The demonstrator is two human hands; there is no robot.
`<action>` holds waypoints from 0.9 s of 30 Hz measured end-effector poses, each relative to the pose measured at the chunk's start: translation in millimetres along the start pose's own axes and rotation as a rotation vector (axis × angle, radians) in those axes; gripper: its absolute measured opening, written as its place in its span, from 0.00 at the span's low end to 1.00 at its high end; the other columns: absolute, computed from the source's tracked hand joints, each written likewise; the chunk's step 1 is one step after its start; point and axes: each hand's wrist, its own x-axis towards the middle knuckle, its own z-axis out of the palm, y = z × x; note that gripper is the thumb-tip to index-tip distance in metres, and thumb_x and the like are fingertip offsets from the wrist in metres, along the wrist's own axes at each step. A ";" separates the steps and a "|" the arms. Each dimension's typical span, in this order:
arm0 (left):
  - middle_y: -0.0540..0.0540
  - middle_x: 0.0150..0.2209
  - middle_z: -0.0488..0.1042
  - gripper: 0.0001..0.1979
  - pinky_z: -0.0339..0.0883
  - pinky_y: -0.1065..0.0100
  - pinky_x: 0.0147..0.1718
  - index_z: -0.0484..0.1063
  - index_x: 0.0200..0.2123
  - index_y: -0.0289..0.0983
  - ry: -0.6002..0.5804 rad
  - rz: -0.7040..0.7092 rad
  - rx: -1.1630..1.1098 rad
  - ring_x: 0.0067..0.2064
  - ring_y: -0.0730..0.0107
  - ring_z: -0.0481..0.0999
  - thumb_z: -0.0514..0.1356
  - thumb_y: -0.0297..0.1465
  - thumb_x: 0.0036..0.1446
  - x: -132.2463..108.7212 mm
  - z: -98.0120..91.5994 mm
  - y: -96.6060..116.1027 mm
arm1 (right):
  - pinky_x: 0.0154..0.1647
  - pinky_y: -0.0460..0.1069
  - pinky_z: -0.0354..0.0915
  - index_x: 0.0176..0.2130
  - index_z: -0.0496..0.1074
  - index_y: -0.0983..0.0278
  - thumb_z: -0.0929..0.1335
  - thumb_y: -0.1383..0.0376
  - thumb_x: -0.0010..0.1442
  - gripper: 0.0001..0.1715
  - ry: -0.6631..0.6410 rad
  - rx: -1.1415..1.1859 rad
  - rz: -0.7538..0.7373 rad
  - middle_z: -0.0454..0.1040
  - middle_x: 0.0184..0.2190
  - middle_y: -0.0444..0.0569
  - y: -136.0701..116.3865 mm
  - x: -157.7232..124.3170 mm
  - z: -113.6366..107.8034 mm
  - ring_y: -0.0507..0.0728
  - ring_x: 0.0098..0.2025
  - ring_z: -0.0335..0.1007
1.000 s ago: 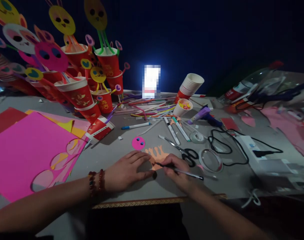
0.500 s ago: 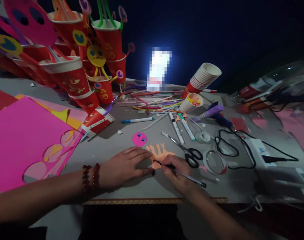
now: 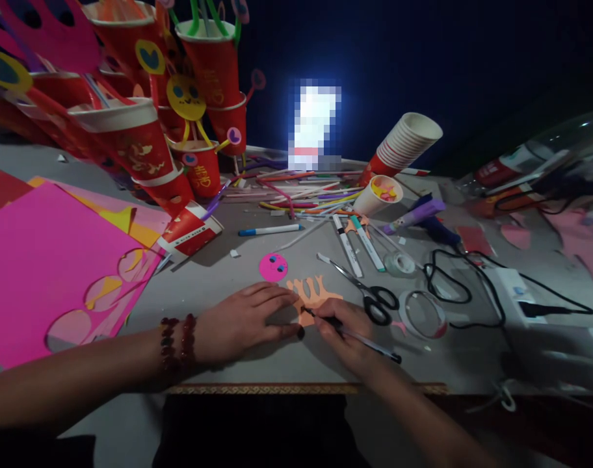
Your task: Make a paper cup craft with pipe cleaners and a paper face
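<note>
An orange paper cutout [image 3: 320,292] with several finger-like prongs lies flat on the table. My left hand [image 3: 242,322], with bead bracelets at the wrist, rests palm down with fingers apart, its fingertips at the cutout's left edge. In my right hand [image 3: 342,328] is a dark-gripped pen [image 3: 369,342], closed in the fingers, its tip on the lower part of the cutout. Just above the left fingers sits a pink paper circle [image 3: 273,267] with two blue eyes. Black-handled scissors [image 3: 374,296] lie right of the cutout.
Decorated red cups [image 3: 131,140] stand at the back left, beside pink paper sheets [image 3: 57,260]. Markers [image 3: 348,247], a tape roll [image 3: 422,314], a black cable [image 3: 494,302], coloured sticks [image 3: 301,195] and a tilted cup stack [image 3: 404,146] lie beyond and to the right.
The camera view has shifted slightly, moving the background cups and tools in the frame. Both hands stay nearly where they were, with the pen still on the orange cutout.
</note>
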 end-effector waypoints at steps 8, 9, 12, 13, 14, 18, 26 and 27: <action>0.39 0.62 0.63 0.19 0.60 0.47 0.60 0.64 0.60 0.47 -0.024 0.009 0.050 0.64 0.53 0.62 0.54 0.30 0.67 -0.6 3.5 -1.4 | 0.29 0.47 0.63 0.33 0.70 0.60 0.65 0.68 0.60 0.04 0.033 -0.019 -0.027 0.73 0.25 0.43 -1.8 1.9 -0.1 0.53 0.27 0.69; 0.39 0.62 0.63 0.19 0.60 0.48 0.60 0.64 0.60 0.47 -0.026 0.010 0.054 0.64 0.54 0.62 0.54 0.30 0.67 -0.8 4.0 -1.7 | 0.29 0.47 0.63 0.33 0.70 0.60 0.65 0.68 0.60 0.04 0.030 -0.023 -0.032 0.74 0.26 0.43 -2.1 2.1 -0.3 0.53 0.27 0.69; 0.39 0.63 0.63 0.19 0.60 0.48 0.60 0.63 0.60 0.47 -0.037 0.014 0.064 0.64 0.54 0.61 0.54 0.30 0.67 -1.0 3.9 -2.0 | 0.30 0.47 0.63 0.33 0.70 0.60 0.65 0.68 0.60 0.05 0.019 -0.027 -0.032 0.75 0.27 0.43 -3.0 2.9 -0.6 0.54 0.29 0.71; 0.39 0.63 0.63 0.19 0.60 0.47 0.60 0.64 0.60 0.47 -0.040 0.014 0.062 0.64 0.53 0.61 0.54 0.30 0.67 -0.9 3.5 -1.9 | 0.31 0.47 0.64 0.33 0.70 0.60 0.65 0.68 0.60 0.05 0.019 -0.024 -0.033 0.75 0.27 0.43 -3.2 3.1 -0.5 0.54 0.29 0.71; 0.38 0.63 0.63 0.19 0.60 0.47 0.60 0.64 0.60 0.46 -0.041 0.015 0.056 0.64 0.53 0.61 0.54 0.31 0.67 -0.7 2.9 -1.7 | 0.31 0.47 0.64 0.33 0.70 0.60 0.65 0.68 0.60 0.05 0.021 -0.022 -0.034 0.75 0.27 0.44 -3.3 3.2 -0.4 0.54 0.29 0.71; 0.39 0.63 0.62 0.19 0.58 0.48 0.61 0.64 0.60 0.46 -0.041 0.016 0.043 0.64 0.54 0.60 0.54 0.30 0.67 -0.4 1.4 -1.4 | 0.31 0.47 0.64 0.33 0.70 0.60 0.65 0.69 0.60 0.05 0.027 -0.012 -0.049 0.75 0.27 0.44 -2.0 3.1 0.7 0.54 0.29 0.71; 0.40 0.63 0.62 0.20 0.58 0.48 0.61 0.63 0.60 0.47 -0.058 0.015 0.052 0.64 0.54 0.61 0.55 0.30 0.66 -0.6 2.0 -2.5 | 0.31 0.47 0.64 0.31 0.70 0.60 0.65 0.68 0.59 0.05 0.003 0.000 -0.071 0.76 0.26 0.44 -0.6 2.6 1.2 0.54 0.28 0.71; 0.40 0.63 0.62 0.20 0.58 0.48 0.61 0.63 0.60 0.47 -0.058 0.013 0.054 0.64 0.54 0.61 0.55 0.30 0.66 -0.4 1.9 -2.4 | 0.30 0.47 0.64 0.31 0.69 0.60 0.65 0.69 0.59 0.05 0.006 -0.001 -0.072 0.75 0.26 0.44 -0.5 2.5 1.1 0.54 0.27 0.71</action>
